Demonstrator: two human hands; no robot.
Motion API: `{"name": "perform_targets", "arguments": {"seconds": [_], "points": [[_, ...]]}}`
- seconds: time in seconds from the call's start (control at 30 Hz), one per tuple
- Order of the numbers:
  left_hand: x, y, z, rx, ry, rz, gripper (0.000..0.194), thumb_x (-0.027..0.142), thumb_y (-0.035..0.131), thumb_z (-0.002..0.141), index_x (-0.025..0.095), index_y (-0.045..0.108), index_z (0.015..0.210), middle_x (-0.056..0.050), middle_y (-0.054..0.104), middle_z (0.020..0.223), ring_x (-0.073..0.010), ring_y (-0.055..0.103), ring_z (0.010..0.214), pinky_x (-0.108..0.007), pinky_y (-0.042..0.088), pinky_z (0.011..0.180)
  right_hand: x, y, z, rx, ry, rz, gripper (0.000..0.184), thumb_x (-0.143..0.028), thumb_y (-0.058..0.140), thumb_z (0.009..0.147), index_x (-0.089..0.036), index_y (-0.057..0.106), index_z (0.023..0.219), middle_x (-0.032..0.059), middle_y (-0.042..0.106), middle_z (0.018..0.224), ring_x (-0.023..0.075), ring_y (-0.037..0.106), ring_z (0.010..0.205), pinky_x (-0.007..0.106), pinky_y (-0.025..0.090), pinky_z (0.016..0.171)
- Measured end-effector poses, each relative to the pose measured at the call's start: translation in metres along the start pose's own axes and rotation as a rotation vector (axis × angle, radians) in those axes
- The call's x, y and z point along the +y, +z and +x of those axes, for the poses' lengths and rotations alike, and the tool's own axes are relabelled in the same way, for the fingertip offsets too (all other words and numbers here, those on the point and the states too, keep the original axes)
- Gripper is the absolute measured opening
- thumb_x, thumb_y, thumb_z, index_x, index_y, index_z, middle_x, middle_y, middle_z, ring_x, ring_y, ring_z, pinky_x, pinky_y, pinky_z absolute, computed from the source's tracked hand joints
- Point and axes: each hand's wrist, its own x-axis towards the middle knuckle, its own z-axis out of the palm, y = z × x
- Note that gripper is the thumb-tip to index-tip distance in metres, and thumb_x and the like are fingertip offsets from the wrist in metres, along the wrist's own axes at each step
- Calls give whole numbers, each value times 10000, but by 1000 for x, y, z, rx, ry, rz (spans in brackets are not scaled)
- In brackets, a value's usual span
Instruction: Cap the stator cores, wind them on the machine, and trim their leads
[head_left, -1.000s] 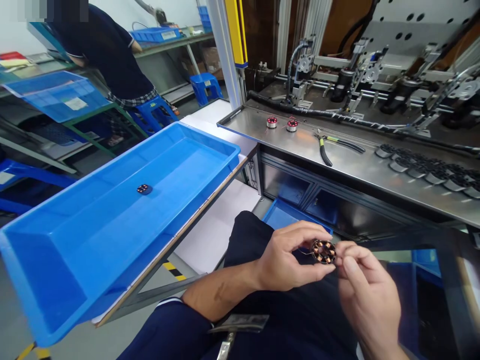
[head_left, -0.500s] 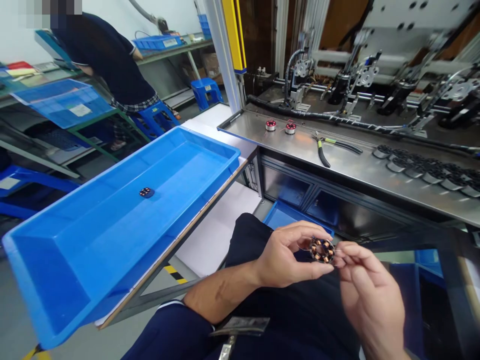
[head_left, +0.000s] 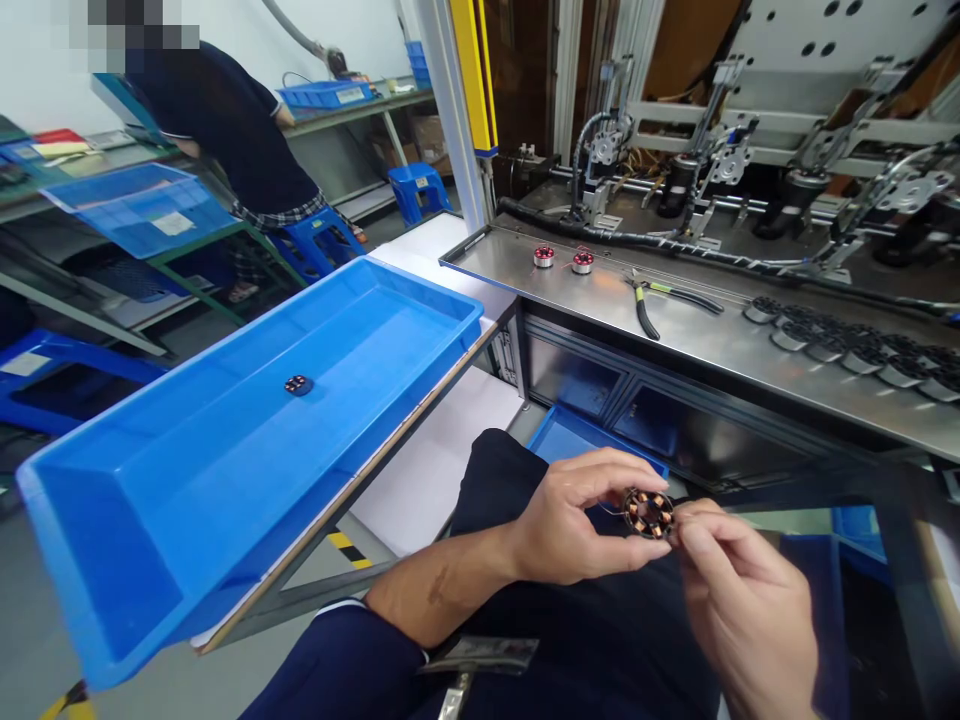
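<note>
Over my lap I hold a small round stator with copper windings (head_left: 649, 513) between both hands. My left hand (head_left: 577, 520) pinches its left side with thumb and fingers. My right hand (head_left: 739, 590) is closed at its right edge, fingertips pinched on it or on a fine wire there. A second small wound stator (head_left: 298, 385) lies alone in the large blue tray (head_left: 187, 470) to my left.
Two red-wound stators (head_left: 562, 260), black-handled pliers (head_left: 660, 300) and a row of dark round parts (head_left: 847, 345) lie on the steel bench (head_left: 712, 340). Machinery stands behind it. A person in dark clothes (head_left: 217, 130) stands at far left near blue stools and trays.
My hands have kept the stator in nearly the same place, turning it slightly. The view has shifted a little; the tray and bench items have not moved.
</note>
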Motion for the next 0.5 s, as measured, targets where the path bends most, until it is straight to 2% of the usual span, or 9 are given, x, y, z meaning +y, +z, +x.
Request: {"name": "perform_targets", "arguments": {"seconds": [0.1, 0.2, 0.27, 0.33, 0.4, 0.5], "points": [[1, 0, 0, -38, -116, -129, 417, 203, 852, 659, 134, 732, 1052, -126, 724, 1060, -201, 709, 940, -284, 613, 790, 0, -2, 1, 44, -16, -11, 121, -258, 781, 795, -188, 684, 776, 46, 652, 829, 161, 613, 808, 243, 494, 629], [0, 0, 2, -88, -437, -422, 458, 184, 867, 633, 136, 724, 1066, -111, 725, 1059, -182, 720, 880, -307, 605, 810, -1, -2, 5, 60, 19, -22, 148, -291, 783, 799, -180, 686, 781, 42, 645, 821, 153, 601, 784, 258, 492, 654], [-3, 0, 4, -69, -659, -623, 484, 182, 888, 601, 136, 723, 1054, -83, 743, 975, -163, 726, 797, -301, 602, 775, -3, 0, 9, 57, 53, -17, 172, -320, 788, 794, -177, 694, 781, 38, 645, 799, 152, 597, 759, 273, 495, 667], [-6, -1, 7, -24, -800, -780, 468, 217, 895, 597, 130, 731, 1026, -70, 754, 900, -169, 733, 754, -282, 591, 719, -4, 3, 13, 59, 81, 7, 203, -350, 793, 786, -173, 698, 758, 36, 639, 761, 154, 596, 740, 282, 495, 667], [-9, -1, 8, 6, -863, -876, 426, 264, 870, 636, 116, 740, 1014, -85, 762, 876, -195, 744, 756, -279, 579, 691, -4, 6, 18, 69, 107, 42, 224, -366, 802, 774, -170, 701, 736, 31, 630, 732, 152, 593, 727, 284, 496, 668], [-11, -1, 10, 41, -881, -933, 384, 277, 822, 691, 94, 745, 1019, -113, 769, 881, -211, 744, 770, -305, 572, 720, -3, 9, 23, 85, 128, 80, 236, -369, 822, 749, -165, 706, 721, 24, 625, 710, 137, 587, 716, 269, 495, 681]]}}
